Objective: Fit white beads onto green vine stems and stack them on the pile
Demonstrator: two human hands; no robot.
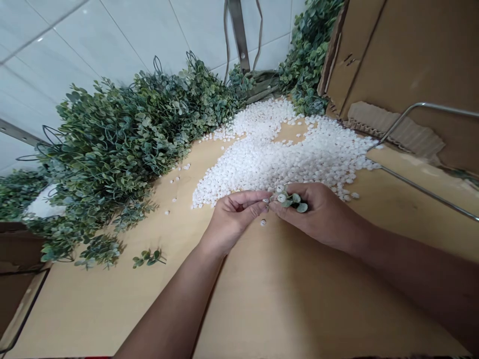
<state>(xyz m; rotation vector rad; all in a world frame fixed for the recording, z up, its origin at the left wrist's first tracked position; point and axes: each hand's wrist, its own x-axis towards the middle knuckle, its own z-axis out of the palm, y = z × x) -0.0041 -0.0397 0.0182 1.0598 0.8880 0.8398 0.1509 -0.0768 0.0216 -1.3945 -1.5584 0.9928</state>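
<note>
My right hand (312, 207) grips a small artificial leaf sprig (295, 201), its green leaves poking out between thumb and fingers. A white bead sits against the sprig near my fingertips. Close beside it, my left hand (237, 212) pinches another small white bead (265, 200) between thumb and forefinger. The two hands' fingertips nearly meet, and I cannot tell whether they touch. Just below them, a single bead (263, 222) shows over the tabletop. Right behind my hands spreads a wide heap of white beads (262, 162).
A large pile of artificial greenery (130, 124) fills the left back of the wooden table (239, 309). One loose sprig (148, 258) lies in front of it. Cardboard (407, 65) stands at the right, with a bent metal rod (422, 105) before it. More greenery (307, 55) hangs behind.
</note>
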